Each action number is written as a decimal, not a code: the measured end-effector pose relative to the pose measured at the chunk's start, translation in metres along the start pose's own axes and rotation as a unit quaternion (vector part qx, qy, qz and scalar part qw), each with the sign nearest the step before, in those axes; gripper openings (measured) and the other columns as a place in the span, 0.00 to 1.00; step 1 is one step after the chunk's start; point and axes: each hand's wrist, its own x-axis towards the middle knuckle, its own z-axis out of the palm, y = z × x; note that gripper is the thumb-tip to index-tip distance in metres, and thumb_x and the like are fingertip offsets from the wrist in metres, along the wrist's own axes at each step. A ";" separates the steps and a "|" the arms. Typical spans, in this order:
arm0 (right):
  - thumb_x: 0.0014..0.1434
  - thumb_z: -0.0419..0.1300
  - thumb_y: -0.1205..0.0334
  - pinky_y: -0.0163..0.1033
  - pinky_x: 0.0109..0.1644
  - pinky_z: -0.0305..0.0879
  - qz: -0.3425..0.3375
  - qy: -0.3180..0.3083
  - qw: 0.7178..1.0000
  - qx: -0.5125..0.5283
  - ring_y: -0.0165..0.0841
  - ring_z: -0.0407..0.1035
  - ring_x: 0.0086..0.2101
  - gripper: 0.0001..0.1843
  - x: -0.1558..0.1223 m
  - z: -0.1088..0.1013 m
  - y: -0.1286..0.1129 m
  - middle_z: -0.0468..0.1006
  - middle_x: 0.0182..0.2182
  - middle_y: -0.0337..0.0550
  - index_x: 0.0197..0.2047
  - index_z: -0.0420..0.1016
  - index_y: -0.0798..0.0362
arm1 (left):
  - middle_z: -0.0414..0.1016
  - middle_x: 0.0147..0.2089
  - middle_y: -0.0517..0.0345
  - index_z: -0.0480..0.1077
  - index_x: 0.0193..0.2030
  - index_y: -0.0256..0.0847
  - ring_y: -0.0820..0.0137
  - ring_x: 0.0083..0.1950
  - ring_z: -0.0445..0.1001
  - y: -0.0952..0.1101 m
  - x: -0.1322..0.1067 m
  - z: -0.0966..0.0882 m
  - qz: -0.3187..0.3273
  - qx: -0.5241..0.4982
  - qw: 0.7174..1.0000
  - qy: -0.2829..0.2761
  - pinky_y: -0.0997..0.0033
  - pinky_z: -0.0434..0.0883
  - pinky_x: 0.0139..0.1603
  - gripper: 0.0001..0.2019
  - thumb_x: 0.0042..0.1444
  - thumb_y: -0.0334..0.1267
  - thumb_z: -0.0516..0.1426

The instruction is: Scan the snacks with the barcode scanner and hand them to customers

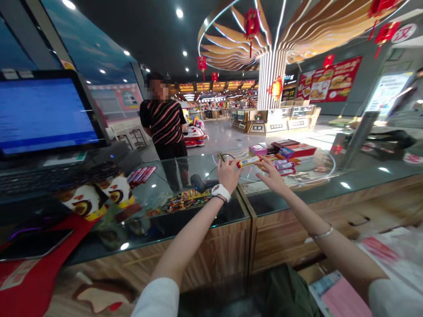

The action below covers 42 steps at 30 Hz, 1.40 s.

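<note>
Head cam, looking down past both my arms at the glass counter (325,189), and what I've got is a yellow-and-red stick pack (248,161), up around the seam where the two counter sections meet, toward the far edge from where I am. My left hand (228,173) is clamped on its left end, thumb and fingers bunched around it. My right hand (271,176) is at the other end with the fingers partly spread, tips right up by the wrapper (can't tell from this angle if they're actually pinching it, sorry). White watch (220,192) on my left wrist, thin bracelet (322,232) on my right arm. Just past my right hand, toward the far edge of the right section, there's a pile with purple packs (284,166) in front and red boxes (302,150) behind. Over on the left section a dark handheld device (199,182) lies near the seam, with a bunch of colorful packets (187,200) nearer the front edge; with the reflections I can't say if they're on the glass or under it. Further left, red sticks (142,175) lie by the white-and-brown bags (117,193), and a blue-screened monitor (46,116) stands toward the left end. Beyond the far edge, a person (163,121) in a striped top is standing.
</note>
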 end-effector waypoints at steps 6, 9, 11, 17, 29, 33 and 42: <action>0.54 0.60 0.55 0.54 0.60 0.67 0.063 0.052 0.997 -0.013 0.46 0.59 0.64 0.20 -0.036 -0.037 0.029 0.56 0.68 0.47 0.51 0.76 0.46 | 0.77 0.50 0.54 0.74 0.54 0.47 0.64 0.55 0.74 0.048 -0.001 0.044 0.000 -0.051 0.997 -0.056 0.54 0.54 0.71 0.14 0.62 0.41 0.60; 0.53 0.60 0.56 0.54 0.60 0.67 0.091 0.076 0.993 -0.023 0.47 0.58 0.65 0.21 -0.050 -0.057 0.043 0.56 0.69 0.49 0.51 0.77 0.47 | 0.78 0.50 0.55 0.75 0.53 0.47 0.65 0.55 0.74 0.069 -0.004 0.062 0.006 -0.086 0.994 -0.074 0.56 0.55 0.71 0.13 0.62 0.40 0.61; 0.53 0.60 0.57 0.53 0.59 0.68 0.101 0.094 0.990 -0.030 0.47 0.57 0.65 0.21 -0.056 -0.071 0.050 0.55 0.69 0.49 0.51 0.77 0.47 | 0.79 0.51 0.56 0.75 0.52 0.46 0.66 0.56 0.75 0.084 -0.004 0.071 0.012 -0.126 0.989 -0.082 0.57 0.54 0.72 0.12 0.63 0.38 0.60; 0.53 0.59 0.58 0.53 0.59 0.67 0.109 0.118 0.984 -0.073 0.46 0.57 0.65 0.22 -0.060 -0.112 0.071 0.54 0.70 0.46 0.53 0.76 0.46 | 0.78 0.57 0.53 0.75 0.54 0.42 0.66 0.60 0.73 0.122 -0.003 0.091 0.007 -0.220 0.966 -0.134 0.53 0.49 0.74 0.13 0.64 0.34 0.57; 0.56 0.59 0.62 0.54 0.67 0.58 0.059 -0.004 0.951 -0.304 0.46 0.62 0.63 0.24 -0.050 -0.127 0.095 0.65 0.65 0.51 0.57 0.74 0.50 | 0.59 0.72 0.47 0.67 0.65 0.42 0.54 0.74 0.54 0.116 0.002 0.107 0.046 -0.124 0.947 -0.293 0.46 0.49 0.73 0.21 0.66 0.39 0.52; 0.59 0.59 0.57 0.56 0.66 0.59 0.092 -0.038 0.925 -0.367 0.46 0.63 0.62 0.23 -0.053 -0.124 0.089 0.67 0.65 0.49 0.58 0.74 0.48 | 0.60 0.72 0.48 0.66 0.66 0.42 0.53 0.74 0.54 0.111 -0.002 0.108 0.046 -0.116 0.946 -0.298 0.46 0.49 0.74 0.22 0.65 0.39 0.52; 0.64 0.55 0.53 0.61 0.67 0.54 0.141 -0.080 0.901 -0.402 0.47 0.59 0.65 0.22 -0.053 -0.125 0.079 0.62 0.68 0.45 0.60 0.71 0.44 | 0.64 0.69 0.49 0.68 0.64 0.44 0.51 0.73 0.56 0.110 -0.009 0.112 0.078 -0.071 0.952 -0.288 0.41 0.50 0.72 0.22 0.63 0.39 0.54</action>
